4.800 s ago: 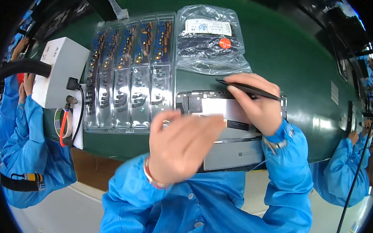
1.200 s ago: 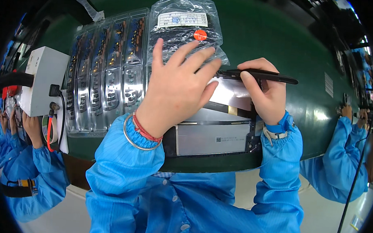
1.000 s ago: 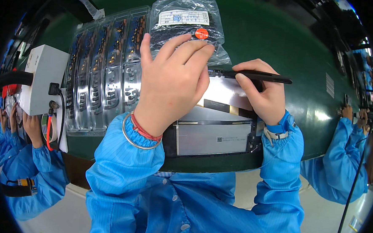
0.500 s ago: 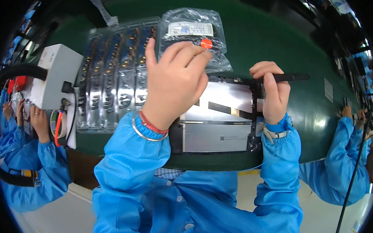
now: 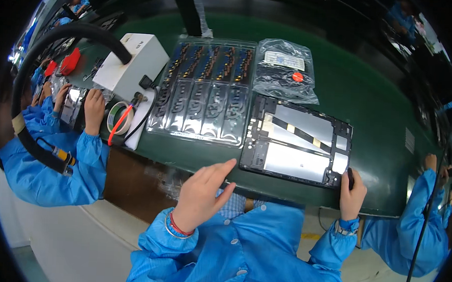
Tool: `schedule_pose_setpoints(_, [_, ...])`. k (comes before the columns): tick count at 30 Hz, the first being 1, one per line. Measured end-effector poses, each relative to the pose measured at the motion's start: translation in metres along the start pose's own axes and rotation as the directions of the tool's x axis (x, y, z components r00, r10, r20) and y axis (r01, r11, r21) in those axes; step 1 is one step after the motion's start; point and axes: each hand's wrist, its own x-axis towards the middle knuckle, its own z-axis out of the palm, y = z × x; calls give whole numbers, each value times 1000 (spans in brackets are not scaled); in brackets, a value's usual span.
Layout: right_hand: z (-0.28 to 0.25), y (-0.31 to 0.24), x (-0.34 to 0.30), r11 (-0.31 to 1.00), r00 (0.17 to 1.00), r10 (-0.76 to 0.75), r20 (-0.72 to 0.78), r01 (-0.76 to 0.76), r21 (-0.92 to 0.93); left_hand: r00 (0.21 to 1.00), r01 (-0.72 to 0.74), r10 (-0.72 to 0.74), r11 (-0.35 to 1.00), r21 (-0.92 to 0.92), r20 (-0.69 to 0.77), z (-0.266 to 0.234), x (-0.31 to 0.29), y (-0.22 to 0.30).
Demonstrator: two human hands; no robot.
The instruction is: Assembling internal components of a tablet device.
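Beside the tablet's near right corner, the right hand (image 5: pixel 353 192) is curling its fingers around a slim black tool (image 5: pixel 350 179); whether it is also touching the tablet (image 5: pixel 291 162) is unclear. Off the tablet's near left corner, the left hand (image 5: pixel 200 193) is hanging apart, loosely open and seemingly empty. Both hands are now sitting closer to the tablet's near side than half a second ago, leaving it lying almost uncovered on the desk (image 5: pixel 379 144); work at its far edge seems to be pausing. Beyond the tablet, a plastic bag (image 5: pixel 285 87) is lying; left of the tablet, a clear tray (image 5: pixel 195 137) is holding small parts.
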Motion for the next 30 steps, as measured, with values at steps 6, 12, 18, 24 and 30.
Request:
schedule_pose_setpoints(6, [11, 16, -3, 1000, 957, 28, -289, -27, 8, 900, -176, 329, 875, 451, -287, -77, 98, -58])
schedule_pose_setpoints(12, [15, 20, -2, 997, 935, 43, -352, -61, -41, 997, -70, 69, 587, 806, 36, -94, 198, -156])
schedule_pose_setpoints(18, [11, 19, -8, 998, 908, -10, -420, -13, -54, 999, -21, 37, 545, 838, 2, -80, 203, -167])
schedule_pose_setpoints(24, [13, 23, -8, 996, 916, 25, -399, -56, -66, 1000, -17, 6, 589, 808, 16, -81, 196, -166])
schedule_pose_setpoints(30, [15, 22, -7, 999, 894, -52, -446, 38, -39, 999, -9, 36, 698, 716, -23, -96, 185, -153])
